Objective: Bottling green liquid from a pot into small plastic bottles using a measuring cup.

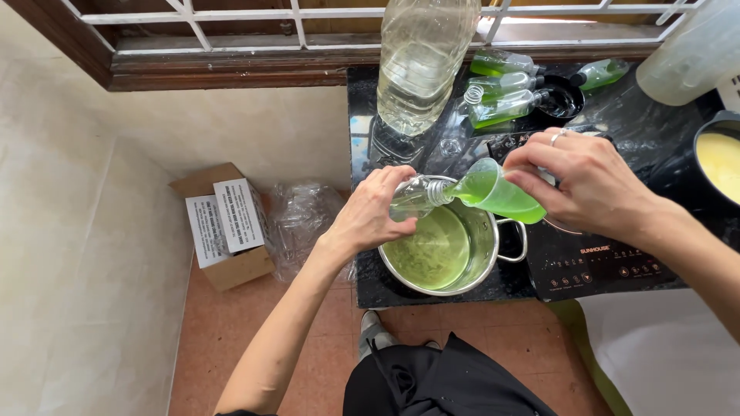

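My left hand (370, 212) grips a small clear plastic bottle (416, 196), tilted almost flat with its open neck pointing right, above a steel pot (478, 262). My right hand (582, 181), a ring on one finger, holds a small clear cup of green liquid (497, 192) tipped so its lip meets the bottle's neck. The pot below holds more green liquid (432, 246) and stands at the front of a black counter (362, 146).
A large clear jug (420, 62) stands behind the pot. Several small bottles with green liquid (501, 96) lie at the back. A black induction cooker (601, 262) is on the right, a dark pot of yellow liquid (721, 166) beyond it. A cardboard box (227, 227) and plastic wrap (301, 223) sit on the floor.
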